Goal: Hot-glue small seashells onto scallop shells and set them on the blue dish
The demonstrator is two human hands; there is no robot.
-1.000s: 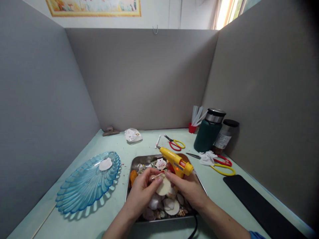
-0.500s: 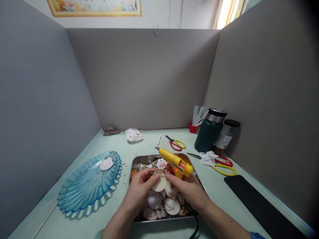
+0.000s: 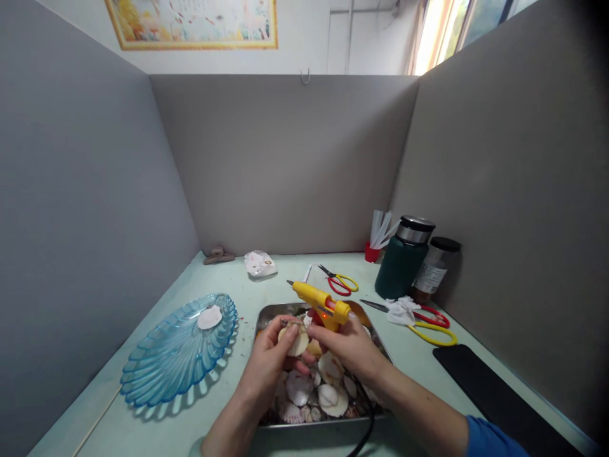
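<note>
My left hand pinches a pale flat seashell between thumb and fingers, with some small thing at its upper edge that I cannot make out. My right hand is closed around the yellow hot glue gun, whose nozzle points up and left and whose red light is on. The right fingertips come close to the shell; whether they touch it I cannot tell. Both hands are above a metal tray filled with seashells. A black cord runs from under my right hand over the tray's front edge.
To the left lies a blue scalloped glass plate with a white piece on it. Small scissors, larger scissors with tissue, a green flask, a jar and glue sticks stand or lie right.
My hands have shifted slightly left with the shell and the glue gun. The gun's nozzle has moved left, and more of the right sleeve shows. The camera view has tilted up a little.
</note>
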